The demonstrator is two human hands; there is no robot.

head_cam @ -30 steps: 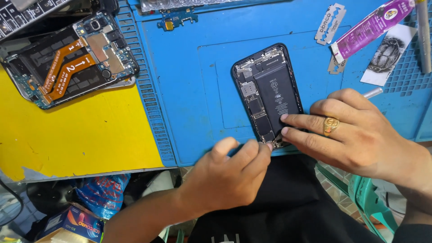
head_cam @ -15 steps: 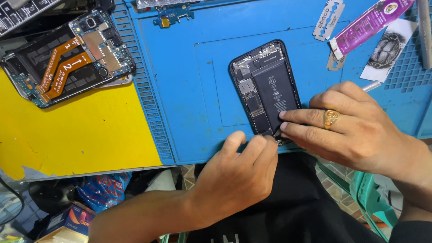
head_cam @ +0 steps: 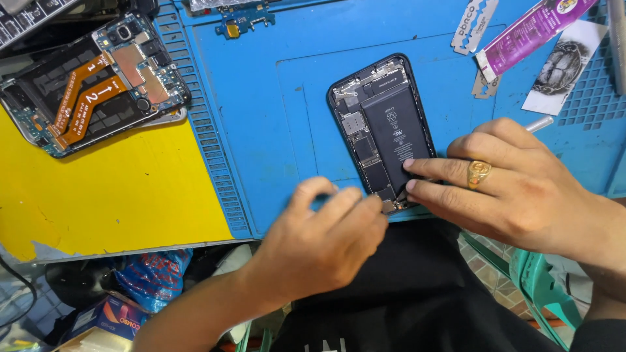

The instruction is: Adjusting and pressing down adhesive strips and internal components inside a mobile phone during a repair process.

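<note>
Phone, opened with its back off and its black battery and boards showing, lay flat on the blue mat, towards the near edge and a little right of the middle. The right hand, a gold ring on one finger, rested on the mat with two fingers stretched out and pressing flat on the phone's near right side, apparently to keep it from sliding; it pinned the phone rather than grasped it. The left hand came in from the near side with its fingers curled at the phone's near corner. It seemed to pinch something small there, but whether it held a tool could not be told, since the fingers hid it and the hand was blurred.

A second opened phone, with orange flex cables, sat at the far left, partly on the yellow board. At the far right, well apart from the hands, lay a razor blade, a purple tube and a small printed card.
</note>
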